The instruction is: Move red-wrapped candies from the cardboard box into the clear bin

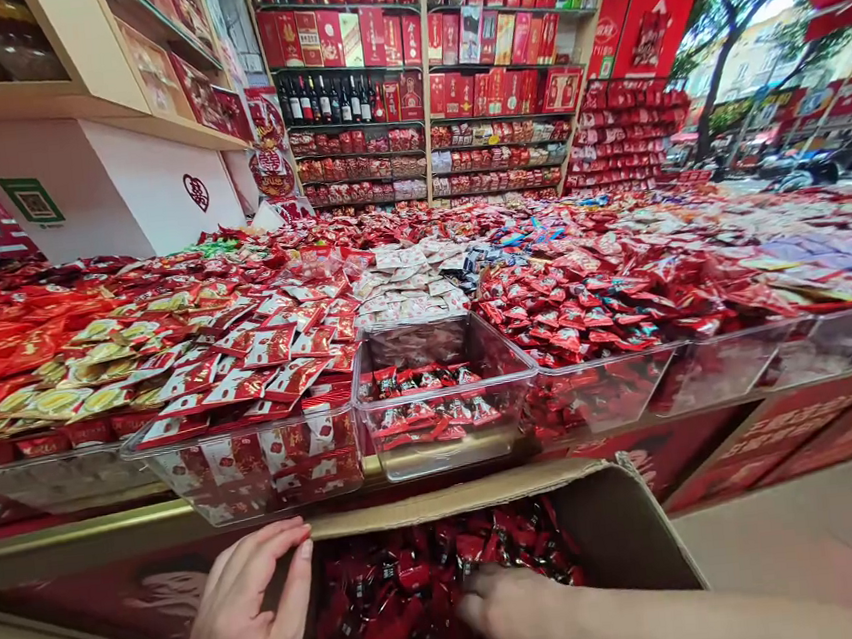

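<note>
Both hands are at the box: my left hand clamps its near wall, fingers curled over the rim, and my right hand lies blurred on the red candies inside, so I cannot tell whether it has closed on any. Just beyond my fingers stands a nearly empty clear bin. A loose handful could spill, and if my left hand slips, the box may tip.

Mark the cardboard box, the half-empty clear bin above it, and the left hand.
cardboard box (627,531), head view, on its right wall.
clear bin (449,448), head view, on its front wall.
left hand (248,618), head view, on the back of the hand.
</note>
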Motion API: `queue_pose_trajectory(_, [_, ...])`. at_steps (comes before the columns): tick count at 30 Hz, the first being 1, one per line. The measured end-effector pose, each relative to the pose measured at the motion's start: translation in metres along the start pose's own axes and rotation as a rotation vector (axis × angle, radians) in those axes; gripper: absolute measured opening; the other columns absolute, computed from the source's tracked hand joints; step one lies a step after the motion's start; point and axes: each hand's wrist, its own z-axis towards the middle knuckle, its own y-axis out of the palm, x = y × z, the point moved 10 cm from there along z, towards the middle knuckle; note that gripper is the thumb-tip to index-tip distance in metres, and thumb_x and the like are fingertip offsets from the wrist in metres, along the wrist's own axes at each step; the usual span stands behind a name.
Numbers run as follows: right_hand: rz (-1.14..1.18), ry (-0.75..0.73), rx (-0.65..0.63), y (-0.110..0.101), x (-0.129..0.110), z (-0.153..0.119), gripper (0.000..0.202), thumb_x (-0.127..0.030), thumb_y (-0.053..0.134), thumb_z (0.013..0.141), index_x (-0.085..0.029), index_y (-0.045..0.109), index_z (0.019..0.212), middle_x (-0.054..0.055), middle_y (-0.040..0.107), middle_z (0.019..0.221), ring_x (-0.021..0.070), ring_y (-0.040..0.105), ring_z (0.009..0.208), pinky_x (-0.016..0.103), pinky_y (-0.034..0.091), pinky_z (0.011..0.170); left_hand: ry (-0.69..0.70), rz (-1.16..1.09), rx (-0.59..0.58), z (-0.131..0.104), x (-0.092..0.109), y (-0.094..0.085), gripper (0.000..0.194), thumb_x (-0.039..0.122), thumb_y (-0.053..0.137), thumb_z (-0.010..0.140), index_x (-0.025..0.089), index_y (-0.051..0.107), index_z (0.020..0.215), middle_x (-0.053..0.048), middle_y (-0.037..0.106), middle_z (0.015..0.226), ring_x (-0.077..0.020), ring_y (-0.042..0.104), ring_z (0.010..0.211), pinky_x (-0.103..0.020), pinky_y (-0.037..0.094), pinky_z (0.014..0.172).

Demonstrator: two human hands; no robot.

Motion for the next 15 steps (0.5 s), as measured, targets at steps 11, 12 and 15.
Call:
queue_pose_trajectory(11, [0.116,0.148,0.254,0.044,0.045,0.008,0.012,-0.020,0.058,0.062,-0.015,0.063,0.072,0.011,0.061,0.075,0.0249,0.055,0.071,0.033,0.045,0.061,0.030,-0.117,0.065,-0.006,0.031,-0.013,0.021,0.014,0.055,0.070,0.024,0.056,0.089,-0.006,0.057,0.097,-0.0229,0.052,0.093,-0.042,0.035,0.088])
queue_pose_trajectory(12, [0.181,0.129,0.322,0.028,0.042,0.002,0.010,-0.019,0.057,0.063,-0.016,0.062,0.071,0.009,0.061,0.072,0.0229,0.055,0.068,0.031,0.044,0.059,0.000,-0.177,0.038,-0.010,0.039,-0.008,0.023,0.013,0.055,0.070,0.026,0.057,0.089,-0.005,0.057,0.098,-0.0227,0.052,0.094,-0.042,0.033,0.090])
queue_pose_trajectory(15, [0.494,0.004,0.420,-0.016,0.027,-0.015,0.010,-0.021,0.051,0.070,-0.019,0.060,0.073,0.003,0.060,0.067,0.0150,0.052,0.061,0.024,0.040,0.054,-0.361,-0.478,-0.172,-0.029,0.045,0.033,0.026,0.028,0.054,0.072,0.028,0.058,0.098,-0.003,0.058,0.106,-0.0222,0.053,0.095,-0.032,0.043,0.080])
